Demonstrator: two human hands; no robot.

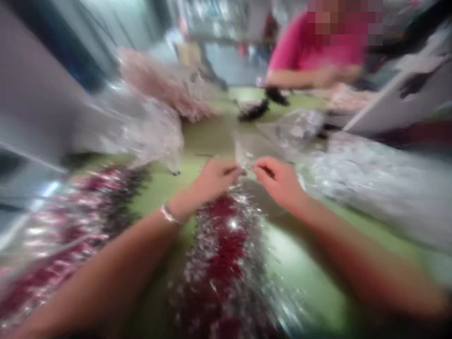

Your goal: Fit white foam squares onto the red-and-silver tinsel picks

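My left hand [219, 175], with a pale bracelet [169, 214] on its wrist, is closed in a pinch at the far end of a red and silver tinsel garland [226, 249]. Close on its right, my right hand [277, 181] pinches too, thumb and forefinger together. A small pale glint shows between the two sets of fingertips, too blurred to name. The garland runs back from below my hands toward the front edge of the view. Just beyond the fingers lies a thin clear plastic bag [254, 143].
On the green table [155, 188], pink and silver tinsel [81, 221] lies at left. Clear plastic [141, 127] and pink strands [162, 89] are behind it. White plastic-wrapped stuff [381, 174] spreads at right. Across the table sits a person in a pink top [296, 47], near dark tufts [254, 110].
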